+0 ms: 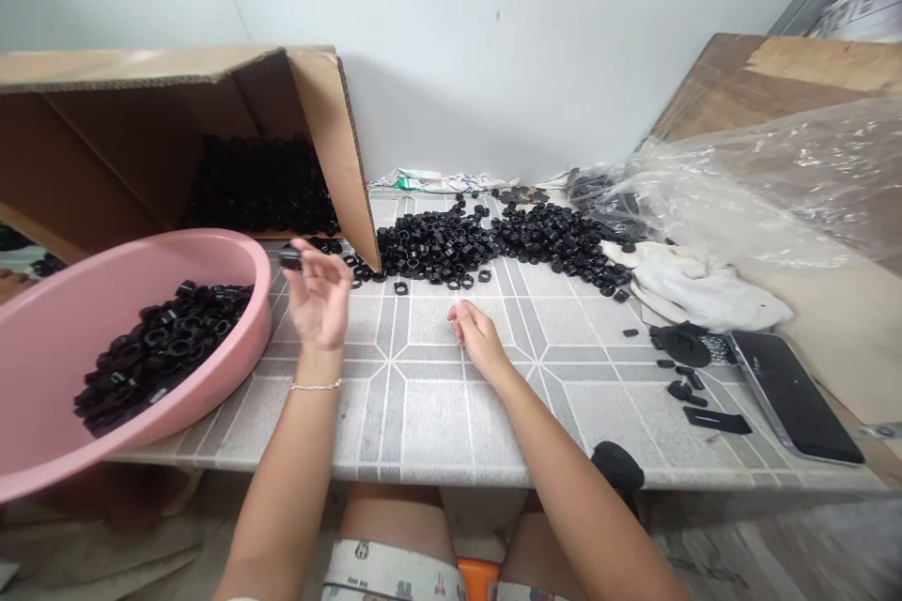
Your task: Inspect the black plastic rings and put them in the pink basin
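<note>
My left hand (pixel 321 293) is raised beside the rim of the pink basin (pixel 262 274), palm up. At its thumb and fingertips is a small black plastic ring (pixel 288 257), slightly blurred. Over the middle of the table, my right hand (pixel 474 332) has its fingers curled together; whatever may be in them is hidden. Just beyond it lie a pile of black rings (pixel 435 249) and, to the right, a pile of smaller black parts (pixel 553 242). More black rings (pixel 169 338) fill part of the basin.
A cardboard box (pixel 331 141) lies on its side at the back left, holding many black parts. On the right are a white cloth (pixel 705 286), clear plastic sheeting (pixel 775 178), a phone (pixel 796 394) and a flat black strip (pixel 717 420). A wall stands behind the table.
</note>
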`<state>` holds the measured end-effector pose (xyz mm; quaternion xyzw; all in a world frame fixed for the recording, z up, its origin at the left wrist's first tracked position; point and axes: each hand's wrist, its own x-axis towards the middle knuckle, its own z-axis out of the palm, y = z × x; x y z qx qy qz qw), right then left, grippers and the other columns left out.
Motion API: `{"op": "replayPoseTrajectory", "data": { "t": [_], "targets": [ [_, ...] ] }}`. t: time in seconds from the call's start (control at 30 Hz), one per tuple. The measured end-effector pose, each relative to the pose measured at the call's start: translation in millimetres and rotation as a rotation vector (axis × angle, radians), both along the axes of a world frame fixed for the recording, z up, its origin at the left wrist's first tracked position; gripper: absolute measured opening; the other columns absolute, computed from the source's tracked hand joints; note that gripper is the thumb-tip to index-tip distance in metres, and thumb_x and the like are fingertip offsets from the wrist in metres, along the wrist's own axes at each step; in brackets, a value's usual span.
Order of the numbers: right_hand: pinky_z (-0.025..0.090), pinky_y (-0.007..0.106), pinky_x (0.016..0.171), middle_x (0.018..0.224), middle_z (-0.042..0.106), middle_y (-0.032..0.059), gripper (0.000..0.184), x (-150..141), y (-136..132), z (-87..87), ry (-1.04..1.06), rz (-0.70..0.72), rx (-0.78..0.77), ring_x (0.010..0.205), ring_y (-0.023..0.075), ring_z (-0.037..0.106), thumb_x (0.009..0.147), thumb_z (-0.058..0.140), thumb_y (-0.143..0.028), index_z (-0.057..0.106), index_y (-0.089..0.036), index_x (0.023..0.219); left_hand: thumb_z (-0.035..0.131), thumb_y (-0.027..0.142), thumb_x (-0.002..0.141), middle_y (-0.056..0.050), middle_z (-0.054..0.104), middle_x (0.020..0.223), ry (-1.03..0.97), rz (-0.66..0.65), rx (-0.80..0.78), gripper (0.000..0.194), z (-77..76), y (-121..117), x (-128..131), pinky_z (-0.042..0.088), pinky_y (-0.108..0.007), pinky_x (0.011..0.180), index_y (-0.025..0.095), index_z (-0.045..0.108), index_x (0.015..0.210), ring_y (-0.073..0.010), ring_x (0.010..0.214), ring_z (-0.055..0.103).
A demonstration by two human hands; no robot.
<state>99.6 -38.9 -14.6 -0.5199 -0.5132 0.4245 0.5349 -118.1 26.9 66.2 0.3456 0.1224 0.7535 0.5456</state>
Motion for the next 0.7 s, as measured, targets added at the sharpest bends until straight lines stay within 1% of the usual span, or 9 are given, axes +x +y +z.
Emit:
{"op": "replayPoseTrajectory", "data": {
  "t": [0.07, 0.13, 0.23, 0.3, 0.4, 0.5, 0.57, 0.63, 0.7],
  "targets": [
    [0.034, 0.027, 0.054, 0.055, 0.039, -0.0047, 0.045, -2, -1, -3.5, -0.059, 0.035, -0.005, 0.052, 0.0133, 0.040, 0.088, 0.037, -0.063, 0.052, -0.023, 0.076, 0.044, 0.040, 0.097, 0.003, 0.065, 0.122, -0.084, 0.132, 0.024, 0.025, 7.7, 2, -17, 0.042, -0.023, 0.100, 0.030, 0.066, 0.101, -0.0084, 0.109, 0.061],
    [0.033, 0.027, 0.055, 0.054, 0.038, -0.0051, 0.044, -4, -1, -6.0, -0.106, 0.065, 0.000, 0.051, 0.0133, 0.039, 0.089, 0.036, -0.062, 0.052, -0.023, 0.076, 0.040, 0.039, 0.098, 0.004, 0.063, 0.126, -0.124, 0.154, 0.025, 0.030, 10.6, 3, -26, 0.042, -0.022, 0.099, 0.031, 0.068, 0.096, -0.0077, 0.109, 0.061],
    [0.034, 0.027, 0.056, 0.054, 0.038, -0.0053, 0.044, -3, 0, -7.6, -0.131, 0.081, 0.002, 0.051, 0.0133, 0.039, 0.090, 0.036, -0.061, 0.052, -0.022, 0.076, 0.039, 0.037, 0.099, 0.006, 0.064, 0.125, -0.182, 0.062, 0.026, 0.032, 8.9, 5, -30, 0.043, -0.021, 0.095, 0.033, 0.070, 0.090, -0.0055, 0.104, 0.062],
    [0.034, 0.027, 0.055, 0.054, 0.039, -0.0050, 0.044, -3, 1, -7.2, -0.123, 0.076, -0.003, 0.051, 0.0133, 0.040, 0.090, 0.035, -0.061, 0.053, -0.022, 0.076, 0.041, 0.036, 0.098, 0.005, 0.067, 0.118, -0.200, 0.002, 0.004, 0.030, 5.2, 9, -31, 0.044, -0.020, 0.091, 0.031, 0.070, 0.088, -0.0045, 0.096, 0.063],
    [0.034, 0.027, 0.055, 0.055, 0.040, -0.0049, 0.044, -3, 0, -4.5, -0.124, 0.079, -0.004, 0.051, 0.0133, 0.040, 0.090, 0.035, -0.061, 0.052, -0.022, 0.076, 0.047, 0.030, 0.096, 0.004, 0.070, 0.099, -0.119, -0.058, -0.133, 0.023, -4.4, 20, -32, 0.046, -0.019, 0.083, 0.026, 0.068, 0.087, -0.0037, 0.080, 0.063],
    [0.034, 0.028, 0.057, 0.054, 0.040, -0.0049, 0.042, -3, -3, -0.1, -0.148, 0.093, 0.011, 0.052, 0.0139, 0.042, 0.090, 0.037, -0.059, 0.052, -0.023, 0.075, 0.056, 0.026, 0.089, 0.003, 0.068, 0.084, 0.121, -0.038, -0.303, 0.011, -19.2, 31, -22, 0.046, -0.019, 0.074, 0.023, 0.066, 0.086, -0.0044, 0.068, 0.060],
    [0.035, 0.028, 0.058, 0.055, 0.042, -0.0046, 0.041, -4, -5, 2.4, -0.165, 0.094, 0.026, 0.054, 0.0144, 0.044, 0.090, 0.038, -0.057, 0.052, -0.023, 0.074, 0.060, 0.028, 0.084, 0.000, 0.067, 0.084, 0.412, 0.030, -0.328, 0.009, -30.1, 32, -8, 0.046, -0.022, 0.072, 0.020, 0.065, 0.087, -0.0076, 0.070, 0.059],
    [0.036, 0.028, 0.059, 0.055, 0.043, -0.0044, 0.040, -4, -6, 3.9, -0.176, 0.091, 0.036, 0.055, 0.0147, 0.045, 0.090, 0.039, -0.056, 0.052, -0.023, 0.073, 0.060, 0.029, 0.082, -0.004, 0.066, 0.089, 0.812, 0.133, -0.239, 0.012, -40.0, 27, 8, 0.047, -0.028, 0.079, 0.019, 0.065, 0.087, -0.0137, 0.080, 0.060],
    [0.035, 0.028, 0.059, 0.055, 0.043, -0.0044, 0.040, -3, -6, 4.3, -0.184, 0.083, 0.038, 0.055, 0.0146, 0.045, 0.091, 0.039, -0.056, 0.052, -0.023, 0.073, 0.058, 0.024, 0.080, -0.007, 0.065, 0.097, 1.232, 0.256, -0.057, 0.012, -48.0, 18, 23, 0.044, -0.037, 0.090, 0.019, 0.066, 0.088, -0.0209, 0.096, 0.057]
  ]
}}
